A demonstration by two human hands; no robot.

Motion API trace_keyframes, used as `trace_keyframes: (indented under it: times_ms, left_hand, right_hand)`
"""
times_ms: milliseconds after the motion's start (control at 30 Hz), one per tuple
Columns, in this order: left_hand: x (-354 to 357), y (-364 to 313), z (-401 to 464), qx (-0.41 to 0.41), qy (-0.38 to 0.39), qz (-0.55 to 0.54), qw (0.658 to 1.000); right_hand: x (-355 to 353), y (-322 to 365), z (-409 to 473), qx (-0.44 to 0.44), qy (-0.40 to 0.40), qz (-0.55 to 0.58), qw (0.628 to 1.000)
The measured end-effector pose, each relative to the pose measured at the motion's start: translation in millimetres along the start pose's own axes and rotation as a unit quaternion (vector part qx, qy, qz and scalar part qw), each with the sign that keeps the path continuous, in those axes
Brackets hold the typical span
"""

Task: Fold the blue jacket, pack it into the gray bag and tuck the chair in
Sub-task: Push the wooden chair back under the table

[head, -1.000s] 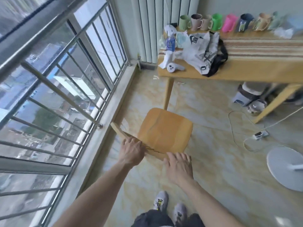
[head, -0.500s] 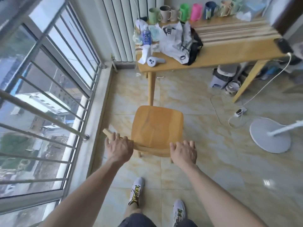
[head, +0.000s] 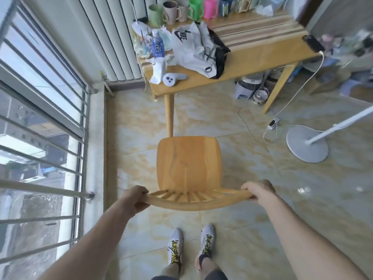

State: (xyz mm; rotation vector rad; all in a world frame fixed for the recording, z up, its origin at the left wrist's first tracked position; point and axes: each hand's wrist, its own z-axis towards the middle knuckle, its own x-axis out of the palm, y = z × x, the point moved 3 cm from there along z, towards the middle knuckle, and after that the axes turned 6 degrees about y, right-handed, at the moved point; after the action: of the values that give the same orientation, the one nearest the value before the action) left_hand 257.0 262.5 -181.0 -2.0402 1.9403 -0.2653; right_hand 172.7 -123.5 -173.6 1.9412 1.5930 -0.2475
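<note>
A light wooden chair (head: 188, 164) stands on the tiled floor in front of me, its seat facing the wooden table (head: 252, 63). My left hand (head: 134, 201) grips the left end of the curved backrest. My right hand (head: 259, 191) grips the right end. The chair's front edge lies just short of the table's near left leg (head: 169, 116). On the table's left part lies the gray bag (head: 194, 47), bulging, with a black logo and black straps. No blue jacket shows.
A barred window and low sill (head: 96, 150) run along the left. A white fan base (head: 306, 146) and cables (head: 272, 126) lie on the floor to the right. A small stool and appliances (head: 252, 89) sit under the table. Mugs (head: 171, 12), a bottle and a white controller (head: 171, 78) crowd the tabletop.
The chair has turned to face the table squarely and my hands have slid out to the two ends of the backrest. My view has swung right and back.
</note>
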Motion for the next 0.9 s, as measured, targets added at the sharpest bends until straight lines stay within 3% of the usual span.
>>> trace_keyframes:
  times_ms: [100,300,600,733,900]
  left_hand:
    - [12.3,-1.0,-17.2,-0.028,0.05,-0.091,0.994]
    - [36.1,1.6,-54.1,-0.07,0.137,-0.203,0.967]
    - [35.2,-9.0,-36.5,-0.06,0.102,-0.18,0.976]
    - [29.4,-40.9,-12.7,-0.033,0.06,-0.114,0.991]
    - [62.8,-103.8,-27.0,0.02,0.049,-0.117,0.992]
  right_hand:
    - [11.1,-15.9,-5.3,0.04,0.036,0.216,0.975]
    - [38.9,-20.1,-26.7,0.089,0.174,0.367,0.909]
    - [28.8,-10.1,-12.2,0.092,0.245,0.365,0.893]
    - [20.7,32.9,-6.3,0.075,0.257,0.349,0.898]
    - [-2.9,103.3,1.5,0.043,0.288,0.337,0.895]
